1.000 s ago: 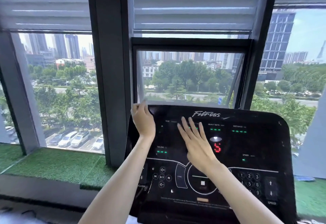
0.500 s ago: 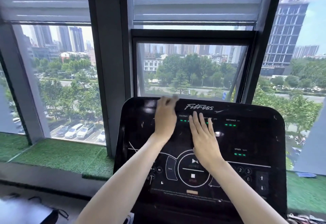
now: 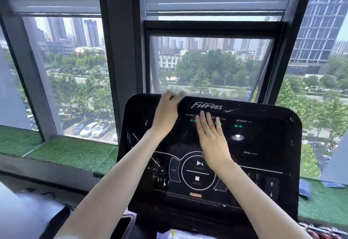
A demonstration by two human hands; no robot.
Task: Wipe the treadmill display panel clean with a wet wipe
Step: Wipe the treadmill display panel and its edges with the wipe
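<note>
1. The black treadmill display panel (image 3: 263, 144) stands tilted right in front of you, its top edge against the lower part of the middle window (image 3: 207, 65).
2. Your right hand (image 3: 212, 140) lies flat and released on the upper middle of the panel. Its fingers (image 3: 202, 120) are straight and close together, and they cover part of the green readout row just below the Fitness logo (image 3: 206, 106).
3. Your left hand (image 3: 165, 114) sits at the panel's top edge, just left of the logo. Its fingertips are blurred at the rim, so you cannot tell whether they hook over it or only rest on it.
4. No frame lets you tell whether a wipe lies under either palm.
5. The round START/STOP control (image 3: 197, 172) shows just below and left of your right wrist, between your two forearms.
6. A strip of green artificial turf (image 3: 71, 150) covers the ledge under the left window, beside the panel.
</note>
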